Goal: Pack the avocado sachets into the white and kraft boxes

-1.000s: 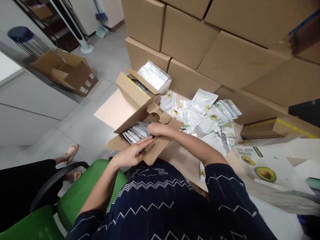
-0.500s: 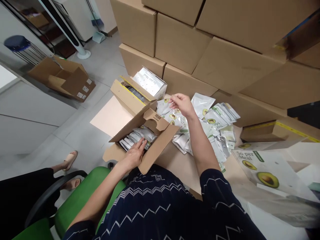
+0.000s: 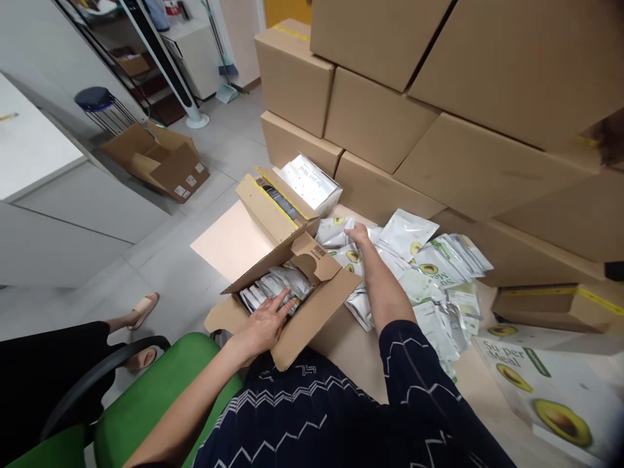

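Note:
An open cardboard box [image 3: 316, 318] sits tilted in front of me, partly filled with a row of white sachets [image 3: 263, 289]. My left hand [image 3: 266, 325] lies over the box's near edge, its outstretched fingers resting on those sachets. Further off, beyond the box, my right hand [image 3: 359, 234] pinches the right end of a white pouch with an avocado print [image 3: 334, 231]. Around that hand a loose pile of similar avocado pouches [image 3: 407, 234] spreads over the table, some stacked on the right side.
Large cardboard cartons [image 3: 380, 114] form a wall behind the table. A second open box [image 3: 275, 205] and a white Super Meal box [image 3: 312, 184] stand at the back left. At right is a printed avocado box [image 3: 550, 383]. A green chair [image 3: 156, 396] and a person's foot [image 3: 143, 311] are at left.
My right hand has come down from above the pile and now grips a pouch by its end. The left hand stays on the sachets, and the view has shifted.

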A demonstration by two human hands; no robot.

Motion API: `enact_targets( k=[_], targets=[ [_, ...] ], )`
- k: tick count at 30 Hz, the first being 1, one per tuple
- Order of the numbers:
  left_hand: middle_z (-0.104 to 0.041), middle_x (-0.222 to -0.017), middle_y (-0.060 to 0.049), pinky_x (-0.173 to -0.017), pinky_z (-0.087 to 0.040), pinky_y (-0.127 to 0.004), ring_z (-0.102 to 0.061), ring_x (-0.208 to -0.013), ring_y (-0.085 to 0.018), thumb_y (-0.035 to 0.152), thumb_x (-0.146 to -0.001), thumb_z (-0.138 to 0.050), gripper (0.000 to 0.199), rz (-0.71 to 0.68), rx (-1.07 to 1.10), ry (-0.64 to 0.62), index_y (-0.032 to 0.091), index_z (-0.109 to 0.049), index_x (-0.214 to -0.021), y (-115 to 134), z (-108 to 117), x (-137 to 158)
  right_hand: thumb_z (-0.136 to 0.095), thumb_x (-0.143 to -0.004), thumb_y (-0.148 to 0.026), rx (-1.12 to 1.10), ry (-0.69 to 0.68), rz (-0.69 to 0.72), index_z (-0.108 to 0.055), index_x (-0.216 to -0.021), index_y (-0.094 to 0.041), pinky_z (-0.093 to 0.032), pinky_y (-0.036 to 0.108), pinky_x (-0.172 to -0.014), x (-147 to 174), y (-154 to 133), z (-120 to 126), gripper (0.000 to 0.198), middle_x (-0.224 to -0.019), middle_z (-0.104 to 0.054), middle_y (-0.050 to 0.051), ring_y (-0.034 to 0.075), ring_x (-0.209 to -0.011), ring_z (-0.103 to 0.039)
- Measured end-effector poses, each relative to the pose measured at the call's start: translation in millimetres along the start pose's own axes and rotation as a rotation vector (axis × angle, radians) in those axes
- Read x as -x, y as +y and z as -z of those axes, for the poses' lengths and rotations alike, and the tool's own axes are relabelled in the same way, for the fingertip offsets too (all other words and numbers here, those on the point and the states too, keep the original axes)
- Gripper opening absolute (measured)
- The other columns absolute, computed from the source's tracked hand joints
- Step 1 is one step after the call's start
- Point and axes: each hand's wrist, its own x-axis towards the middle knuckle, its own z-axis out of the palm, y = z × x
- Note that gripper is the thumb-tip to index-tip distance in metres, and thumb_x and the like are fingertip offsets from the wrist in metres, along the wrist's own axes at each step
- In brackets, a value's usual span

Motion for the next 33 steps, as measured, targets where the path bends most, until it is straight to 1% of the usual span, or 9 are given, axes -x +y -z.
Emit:
enact_targets(
  k=[5,9,11,14,18,21,25,29,33],
  targets=[
    [-0.022,-0.168,-0.017,-0.121,-0.036,-0.047,-0.043,-0.147,-0.028,0.020,-0.100,-0.036,0.054,-0.008,-0.012,-0.010,0.018,-0.041,-0.154,1.5,2.6,-2.0,-0.055,-0.086,-0.026,-0.083,0.193,0.260,-0.064,-0.097,-0.016,-0.046,0.026,-0.083,25.2,8.8,47.2,0.017,-0.092,-0.068,0.005,0.017,-0.085,-0.058],
    [-0.024,-0.168,-0.014,-0.122,-0.034,-0.048,-0.042,-0.147,-0.028,0.027,-0.102,-0.037,0.054,-0.020,-0.034,0.002,0.022,-0.040,-0.155,0.2,5.3,-3.4,-0.052,-0.095,-0.040,-0.249,0.465,0.503,-0.062,-0.108,-0.019,-0.047,0.029,-0.078,100.2,-10.1,98.2,0.027,-0.089,-0.064,0.003,0.018,-0.082,-0.057],
    [-0.023,-0.169,-0.014,-0.123,-0.032,-0.050,-0.039,-0.149,-0.029,0.028,-0.102,-0.037,0.053,-0.034,-0.052,-0.009,0.022,-0.041,-0.155,-0.5,7.6,-3.8,-0.051,-0.097,-0.042,-0.320,0.480,0.553,-0.062,-0.111,-0.020,-0.046,0.029,-0.075,143.4,-29.5,112.8,0.028,-0.090,-0.063,0.003,0.018,-0.082,-0.058],
    [-0.023,-0.168,-0.015,-0.123,-0.029,-0.053,-0.037,-0.150,-0.029,0.029,-0.103,-0.035,0.053,-0.041,-0.072,-0.025,0.021,-0.041,-0.154,-0.3,11.0,-3.9,-0.052,-0.097,-0.040,-0.273,0.284,0.643,-0.063,-0.109,-0.022,-0.046,0.026,-0.069,194.2,-61.7,110.1,0.024,-0.086,-0.064,0.001,0.017,-0.078,-0.060],
    [-0.021,-0.169,-0.016,-0.122,-0.030,-0.054,-0.038,-0.149,-0.029,0.029,-0.103,-0.033,0.052,-0.041,-0.099,-0.040,0.019,-0.042,-0.154,1.5,13.7,-4.1,-0.047,-0.099,-0.024,0.197,-0.085,0.730,-0.061,-0.113,-0.019,-0.046,0.027,-0.070,223.2,-100.0,65.7,0.020,-0.088,-0.070,0.005,0.019,-0.078,-0.065],
    [-0.022,-0.169,-0.016,-0.122,-0.030,-0.054,-0.040,-0.148,-0.030,0.031,-0.104,-0.032,0.052,-0.037,-0.111,-0.042,0.019,-0.041,-0.154,2.0,14.9,-5.3,-0.048,-0.095,-0.010,0.523,-0.223,0.723,-0.057,-0.121,-0.010,-0.050,0.031,-0.077,222.2,-120.0,21.6,0.028,-0.101,-0.073,0.017,0.025,-0.090,-0.070],
    [-0.029,-0.166,-0.016,-0.122,-0.030,-0.055,-0.040,-0.147,-0.033,0.032,-0.102,-0.036,0.055,-0.021,-0.101,-0.057,0.017,-0.039,-0.155,0.3,15.9,-7.4,-0.055,-0.091,-0.008,0.625,-0.430,0.614,-0.053,-0.127,-0.001,-0.054,0.034,-0.084,207.1,-128.4,-17.9,0.037,-0.111,-0.072,0.026,0.030,-0.105,-0.072],
    [-0.032,-0.164,-0.020,-0.120,-0.035,-0.052,-0.038,-0.148,-0.033,0.031,-0.098,-0.046,0.067,-0.016,-0.017,0.037,0.015,-0.025,-0.159,-2.6,13.4,-10.8,-0.054,-0.093,-0.012,0.593,-0.591,0.520,-0.058,-0.128,0.000,-0.055,0.035,-0.088,192.7,-121.6,-29.3,0.038,-0.119,-0.070,0.028,0.033,-0.112,-0.070],
    [-0.011,-0.169,-0.024,-0.121,-0.035,-0.048,-0.022,-0.156,-0.033,0.029,-0.092,-0.054,0.090,-0.055,0.112,0.183,0.012,0.001,-0.162,-7.9,9.9,-20.9,-0.048,-0.097,-0.015,0.594,-0.713,0.618,-0.064,-0.129,-0.001,-0.055,0.030,-0.088,186.8,-114.4,-31.5,0.038,-0.123,-0.070,0.025,0.029,-0.111,-0.071]
  ],
)
